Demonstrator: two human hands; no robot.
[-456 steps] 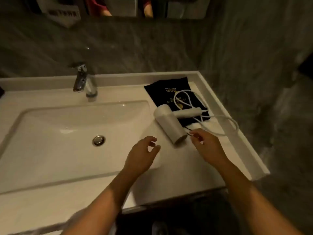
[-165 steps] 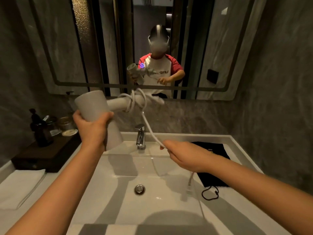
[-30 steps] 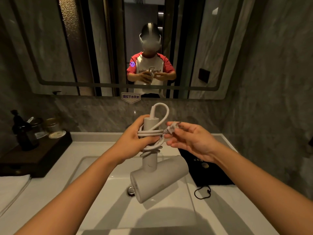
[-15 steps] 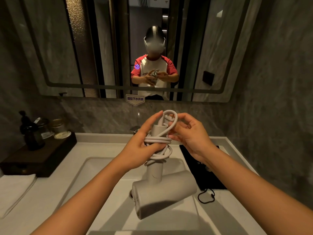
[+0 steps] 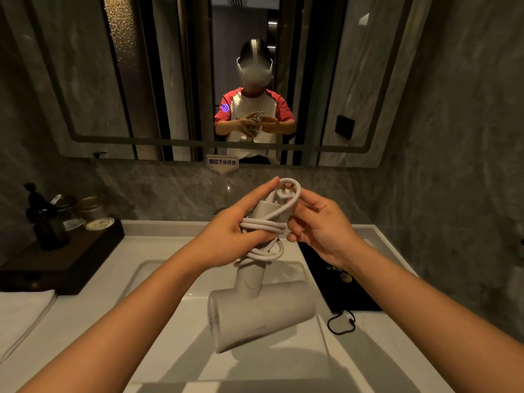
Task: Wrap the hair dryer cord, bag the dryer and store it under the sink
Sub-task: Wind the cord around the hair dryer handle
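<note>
The white hair dryer [image 5: 261, 313] hangs upside down above the sink, barrel low and handle pointing up. My left hand [image 5: 229, 236] grips the handle, over which the white cord [image 5: 265, 226] is coiled in several turns. The plug [image 5: 283, 194] sits at the handle's top, inside a loop of cord. My right hand [image 5: 320, 228] is at the right of the coil, fingertips touching the cord loop near the plug. A black drawstring bag [image 5: 340, 282] lies flat on the counter to the right of the basin.
The white sink basin [image 5: 158, 282] lies below the dryer. A dark wooden tray [image 5: 65, 259] with a bottle and jars stands at the back left, a folded white towel [image 5: 22, 310] in front of it. A mirror and grey stone walls close in behind and to the right.
The cord, long and loose seconds ago, is now coiled on the handle. In the last second my right hand brought the plug up into the top loop; the dryer rose slightly.
</note>
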